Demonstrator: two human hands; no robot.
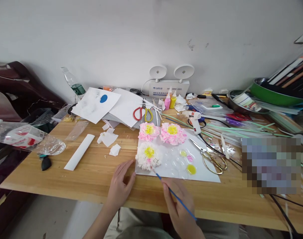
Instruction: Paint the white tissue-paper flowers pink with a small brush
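A thin blue paintbrush [175,197] is pinched in my right hand [177,204]. Its tip meets the lower edge of a white paper flower [148,156] with a yellow centre and a small pink spot. My left hand [122,182] lies open on the table, fingers stretched out by the left edge of a white sheet [156,177]. Two pink paper flowers with yellow centres, one on the left [148,131] and one on the right [173,133], sit behind the white one. Beside them a clear palette [171,160] holds yellow paint [191,169] and pink paint [189,158].
Gold-handled scissors [212,159] overlap the sheet's right side. Behind are a glue gun [195,121], paint bottles [170,101] and red-and-yellow-handled scissors [143,114]. Paper scraps [108,137] and a water bottle [29,137] lie left. A blurred-out patch [271,165] covers something at right.
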